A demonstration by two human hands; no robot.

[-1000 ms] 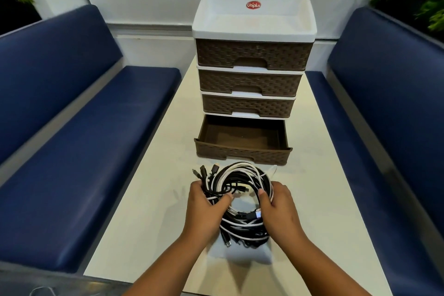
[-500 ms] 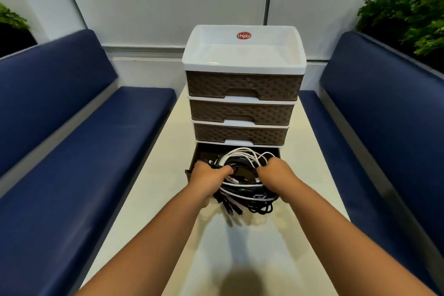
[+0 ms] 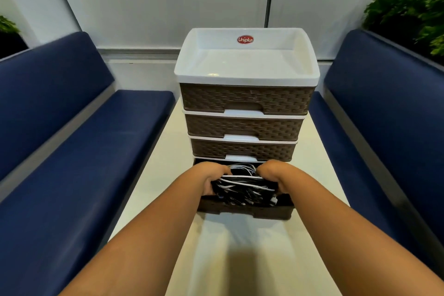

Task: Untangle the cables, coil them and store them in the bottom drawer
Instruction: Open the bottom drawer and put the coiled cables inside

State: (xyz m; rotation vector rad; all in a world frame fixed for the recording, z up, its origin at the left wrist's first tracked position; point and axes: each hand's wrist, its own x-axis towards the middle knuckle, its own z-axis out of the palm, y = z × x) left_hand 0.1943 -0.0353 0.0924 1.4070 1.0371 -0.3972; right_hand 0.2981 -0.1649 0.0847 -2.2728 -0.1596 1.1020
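— Where's the coiled bundle of black and white cables?

— Low in the centre of the frame, inside the pulled-out brown woven-pattern bottom drawer of the white-topped plastic drawer unit, which stands on the pale surface.

— And the hands?

— The left hand grips the bundle's left side, the right hand its right side; both sets of fingers are curled round the cables, clenched on them.

— Around it?

— Navy blue cushioned benches at left and right, and green plants at the upper right
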